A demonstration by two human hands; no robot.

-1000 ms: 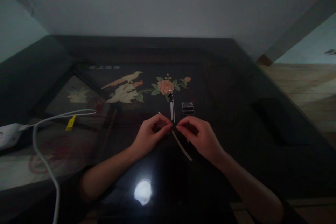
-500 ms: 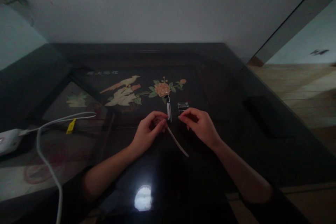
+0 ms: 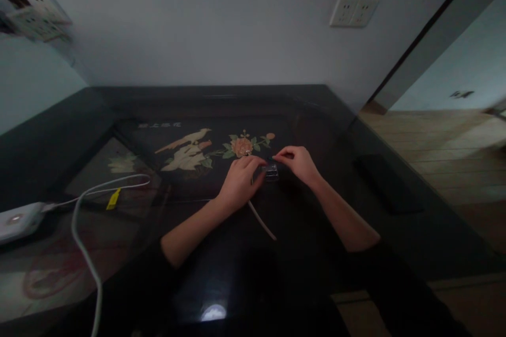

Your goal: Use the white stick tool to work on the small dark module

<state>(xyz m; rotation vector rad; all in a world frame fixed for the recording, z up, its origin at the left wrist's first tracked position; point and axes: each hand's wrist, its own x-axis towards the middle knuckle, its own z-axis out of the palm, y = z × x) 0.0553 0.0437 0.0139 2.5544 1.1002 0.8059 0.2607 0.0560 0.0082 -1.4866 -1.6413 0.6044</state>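
A small clear plastic case (image 3: 272, 174) lies on the dark tabletop between my hands. My left hand (image 3: 240, 180) is at the case's left side, its fingers curled and pinched near the upper corner; what they grip is hidden. Beneath that hand, the end of a pale thin tube or cord (image 3: 262, 221) sticks out toward me. My right hand (image 3: 298, 164) pinches thumb and forefinger together just above the case's upper right corner, at something dark and too small to make out. A slim white-and-black object is mostly covered by my left hand.
The glossy black table (image 3: 308, 253) has a bird-and-flower picture (image 3: 185, 150). On the left are a white charger (image 3: 21, 221), its white cable (image 3: 85, 253) and a yellow tag (image 3: 113, 199). A dark flat object (image 3: 389, 184) lies at right. Wall sockets (image 3: 353, 12) are behind.
My left hand has moved right, over the slim white-and-black object and up to the clear case. My right hand has shifted to the case's upper corner. The camera view has tilted up.
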